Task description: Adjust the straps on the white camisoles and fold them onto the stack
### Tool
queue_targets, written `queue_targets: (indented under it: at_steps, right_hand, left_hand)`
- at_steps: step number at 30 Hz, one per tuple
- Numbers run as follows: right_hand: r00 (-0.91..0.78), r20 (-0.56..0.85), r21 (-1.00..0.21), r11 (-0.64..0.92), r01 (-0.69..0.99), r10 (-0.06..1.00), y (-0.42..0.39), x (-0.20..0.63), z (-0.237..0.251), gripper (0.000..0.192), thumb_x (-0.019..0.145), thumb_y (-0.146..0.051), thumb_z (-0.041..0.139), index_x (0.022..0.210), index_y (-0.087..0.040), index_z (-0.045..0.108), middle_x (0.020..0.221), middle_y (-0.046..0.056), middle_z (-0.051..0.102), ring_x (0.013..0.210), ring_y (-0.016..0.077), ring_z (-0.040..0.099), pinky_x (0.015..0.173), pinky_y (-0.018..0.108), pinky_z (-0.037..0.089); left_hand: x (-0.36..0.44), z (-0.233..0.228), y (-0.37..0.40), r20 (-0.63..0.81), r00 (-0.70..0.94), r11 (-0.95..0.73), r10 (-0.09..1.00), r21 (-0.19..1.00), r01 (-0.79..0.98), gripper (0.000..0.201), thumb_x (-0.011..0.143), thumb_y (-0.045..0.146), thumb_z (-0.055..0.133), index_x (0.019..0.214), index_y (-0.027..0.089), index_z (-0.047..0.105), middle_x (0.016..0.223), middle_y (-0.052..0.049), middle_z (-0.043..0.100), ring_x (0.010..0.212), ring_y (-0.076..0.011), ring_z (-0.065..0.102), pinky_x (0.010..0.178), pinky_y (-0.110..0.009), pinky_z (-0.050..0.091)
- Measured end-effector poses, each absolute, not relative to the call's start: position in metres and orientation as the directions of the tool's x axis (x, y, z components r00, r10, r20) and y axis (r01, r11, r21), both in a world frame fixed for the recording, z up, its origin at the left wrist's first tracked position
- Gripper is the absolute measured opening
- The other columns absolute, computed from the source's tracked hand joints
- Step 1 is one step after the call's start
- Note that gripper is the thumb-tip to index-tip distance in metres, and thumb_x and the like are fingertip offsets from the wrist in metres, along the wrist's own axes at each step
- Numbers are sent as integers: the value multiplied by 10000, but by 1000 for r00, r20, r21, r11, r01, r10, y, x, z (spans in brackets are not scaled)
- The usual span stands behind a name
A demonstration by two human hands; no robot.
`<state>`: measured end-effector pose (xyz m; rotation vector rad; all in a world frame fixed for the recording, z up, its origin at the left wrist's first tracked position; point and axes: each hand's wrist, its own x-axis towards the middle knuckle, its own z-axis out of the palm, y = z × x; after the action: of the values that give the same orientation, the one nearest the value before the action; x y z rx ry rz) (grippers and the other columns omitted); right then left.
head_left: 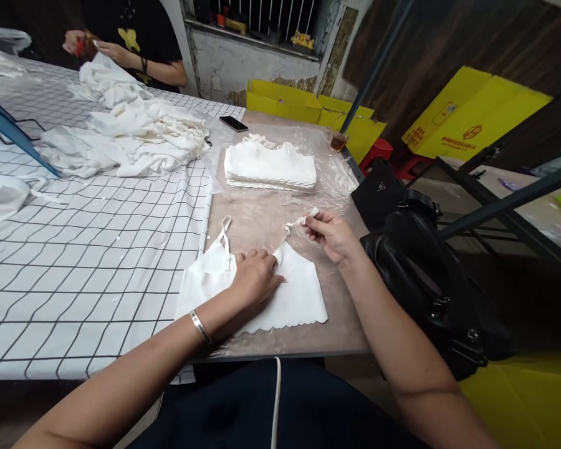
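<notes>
A white camisole top [303,293] with a scalloped hem lies spread on the table in front of me. My left hand [257,274] rests on its middle, pressing the cloth, with the thumb apart from the bent fingers; the palm side is hidden. To the right, my right hand [330,236] pinches one shoulder strap [299,222] and holds it up off the table. The other strap [225,234] stands in a loop at the top's left side. Beyond my hands sits a neat stack of white tops [270,165] with scalloped edges.
Loose white garments [140,134] are heaped on the checked cloth [98,249] at left. A phone [234,123] lies behind the stack. A black bag [416,262] stands at the table's right edge, near a metal post [378,59]. Across the table a person [140,43] handles white cloth.
</notes>
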<state>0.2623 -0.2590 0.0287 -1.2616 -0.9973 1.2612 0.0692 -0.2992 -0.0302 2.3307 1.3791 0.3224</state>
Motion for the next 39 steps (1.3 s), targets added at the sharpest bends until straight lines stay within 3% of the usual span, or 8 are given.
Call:
queue_targets:
  at_steps: [4,8,13,16,19,27,39]
  right_hand:
    - [71,-304,-925,-276,-261,950,-276,256,-5,425,448,-365,910,731,-181,651,740,10,674,629,98,577,524,195,410]
    - [43,-274,-935,-256,-244,961,-284,259,-20,416,492,-423,881,698,-180,612,676,-12,619,590,89,512,560,222,400]
    - [-42,-66,-990,-60,127,997,-299,258,-25,299,698,-434,730,799,-176,617,749,-4,593,704,134,522,691,276,409]
    - [-155,11,-906,75,416,988,-311,257,-26,157,803,-335,597,798,-178,592,819,22,598,804,167,536,755,296,405]
    - [-222,44,-823,162,545,974,-319,259,-28,105,843,-264,505,793,-187,556,812,24,592,789,169,530,739,293,401]
    - [-281,102,-749,260,610,954,-323,259,-35,132,854,-229,462,724,-210,445,757,12,525,733,164,497,692,282,378]
    - [-312,128,-725,304,619,941,-323,258,-37,143,862,-197,457,725,-212,419,748,8,503,719,159,481,678,277,371]
  left_hand:
    - [75,-37,-300,-65,494,-402,867,495,771,198,804,350,669,892,174,645,937,-108,640,986,-315,532,830,-433,305]
    - [75,-37,-294,-103,505,-356,857,591,724,138,805,319,658,848,190,675,922,-80,626,995,-300,532,830,-420,295]
    - [73,-40,-297,-56,494,-328,867,681,654,169,809,353,666,842,191,699,943,-59,622,1012,-276,521,864,-431,273]
    - [73,-38,-299,-65,493,-301,868,720,625,168,809,353,670,829,189,702,941,-48,624,1000,-264,529,874,-436,265]
    - [73,-36,-299,-68,481,-287,874,727,624,146,811,328,666,796,186,699,923,-44,630,986,-257,532,881,-441,258]
    - [74,-40,-300,-49,489,-304,871,727,615,168,802,335,660,758,175,684,909,-38,629,966,-242,523,882,-433,251]
    - [74,-40,-299,-51,485,-292,873,742,603,144,795,296,645,741,166,677,857,-32,621,942,-232,527,896,-439,254]
